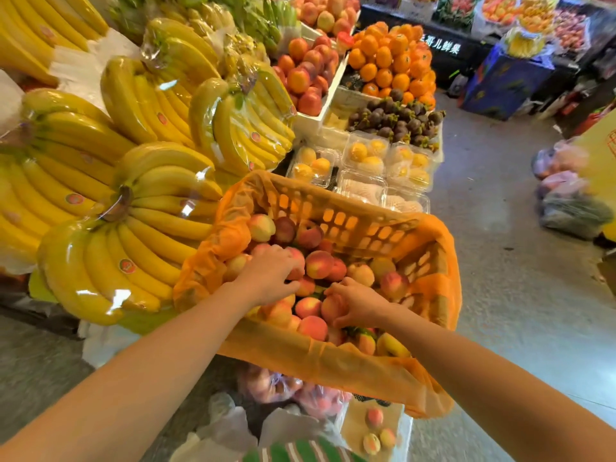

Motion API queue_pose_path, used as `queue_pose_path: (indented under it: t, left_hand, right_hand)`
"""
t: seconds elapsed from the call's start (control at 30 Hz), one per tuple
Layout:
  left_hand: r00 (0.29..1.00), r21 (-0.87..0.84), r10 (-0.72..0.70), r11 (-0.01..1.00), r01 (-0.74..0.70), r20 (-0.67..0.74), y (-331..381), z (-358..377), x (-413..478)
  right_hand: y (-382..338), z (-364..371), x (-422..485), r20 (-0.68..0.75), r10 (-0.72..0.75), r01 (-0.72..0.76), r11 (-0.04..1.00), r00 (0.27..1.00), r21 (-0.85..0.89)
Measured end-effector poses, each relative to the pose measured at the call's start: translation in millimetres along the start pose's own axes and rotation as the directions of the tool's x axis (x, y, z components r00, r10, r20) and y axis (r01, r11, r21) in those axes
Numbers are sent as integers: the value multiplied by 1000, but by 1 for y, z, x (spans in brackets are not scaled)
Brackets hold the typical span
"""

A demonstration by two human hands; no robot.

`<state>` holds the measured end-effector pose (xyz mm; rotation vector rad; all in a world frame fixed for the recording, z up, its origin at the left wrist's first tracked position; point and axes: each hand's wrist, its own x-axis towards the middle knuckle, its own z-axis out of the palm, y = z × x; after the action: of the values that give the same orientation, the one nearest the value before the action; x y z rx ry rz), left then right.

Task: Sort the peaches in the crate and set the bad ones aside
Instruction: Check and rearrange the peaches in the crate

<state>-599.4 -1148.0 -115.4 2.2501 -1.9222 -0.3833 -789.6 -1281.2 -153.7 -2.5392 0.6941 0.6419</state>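
Note:
An orange plastic crate (346, 225) lined with an orange plastic bag holds several pink-yellow peaches (318, 263). My left hand (270, 273) reaches into the pile from the left, its fingers curled over a peach (296, 261). Nearer the front, my right hand (353, 301) grips another peach (331, 306). Below the crate, three peaches (375, 418) lie on a piece of cardboard (356, 428).
Wrapped banana bunches (133, 208) fill the stand left of the crate. Clear boxes of yellow fruit (366, 161), mangosteens and oranges (390, 61) lie beyond it. Bagged peaches (293, 391) and white bags sit under the crate. A grey floor (500, 261) runs along the right.

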Motion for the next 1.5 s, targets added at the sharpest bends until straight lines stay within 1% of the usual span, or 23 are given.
queue_pose_path:
  t: [0.03, 0.07, 0.13, 0.2, 0.27, 0.33, 0.37, 0.47, 0.57, 0.73, 0.87, 0.97, 1.03, 1.13, 1.2, 1.27, 1.37, 1.43, 1.5]
  left_hand:
    - [1000, 70, -2, 998, 4, -22, -2, 0, -2]
    - [997, 108, -12, 994, 20, -77, -5, -2, -5]
    - [975, 143, -32, 988, 65, -220, -13, -8, -12]
    - [946, 161, -49, 981, 105, -320, -24, -17, -19]
    - [921, 83, -131, 981, 173, -368, -33, -23, -27]
    - [898, -84, -240, 971, 225, -370, -42, -25, -34]
    - [892, -161, -276, 959, 233, -359, -46, -24, -38]
    - [896, -326, -317, 921, 212, -312, -55, -22, -52]
    - [912, -351, -304, 915, 199, -276, -57, -19, -62]
    - [928, -373, -287, 909, 186, -238, -64, -14, -70]
    - [927, -335, -279, 923, 187, -251, -66, -15, -69]
    - [918, -201, -239, 963, 181, -317, -67, -21, -64]
    - [921, -143, -170, 982, 127, -351, -62, -28, -55]
    - [940, -113, -17, 993, -23, -342, -48, -39, -36]
    - [957, -118, 69, 987, -106, -281, -34, -41, -20]
    - [980, -124, 106, 984, -128, -169, -21, -38, -5]
    - [989, -87, 149, 985, -150, -14, -2, -25, 18]
    - [988, -73, 143, 988, -138, 66, 9, -13, 33]
    - [980, -37, 119, 993, -114, 162, 16, 0, 47]
  right_hand:
    - [0, 4, 2, -16, -9, 8, 1000, 1000, -26]
    - [-1, 4, 2, -31, -16, 15, 999, 999, -40]
    - [-2, -2, 4, -56, -37, 35, 999, 998, -41]
    - [-7, -14, 6, -93, -86, 89, 996, 992, 24]
    - [-18, -26, 10, -154, -158, 183, 969, 975, 167]
    - [-36, -34, 14, -205, -203, 264, 905, 957, 335]
    - [-46, -36, 16, -218, -217, 289, 873, 951, 392]
    - [-77, -34, 25, -205, -299, 361, 820, 932, 444]
    - [-95, -22, 33, -158, -371, 403, 820, 915, 407]
    - [-111, -9, 36, -163, -355, 391, 827, 920, 404]
    - [-108, -12, 31, -88, -322, 325, 828, 943, 456]
    - [-98, -18, 25, -85, -263, 269, 823, 961, 499]
    - [-88, -23, 19, -90, -195, 214, 834, 977, 509]
    - [-67, -27, 6, -135, -86, 143, 858, 987, 494]
    - [-50, -29, -5, -157, 11, 67, 874, 988, 482]
    - [-32, -31, -16, -177, 125, -29, 883, 976, 468]
    - [0, -29, -27, -268, 256, -149, 920, 929, 362]
    - [19, -27, -32, -288, 319, -234, 927, 903, 293]
    - [34, -27, -32, -273, 341, -282, 931, 899, 233]
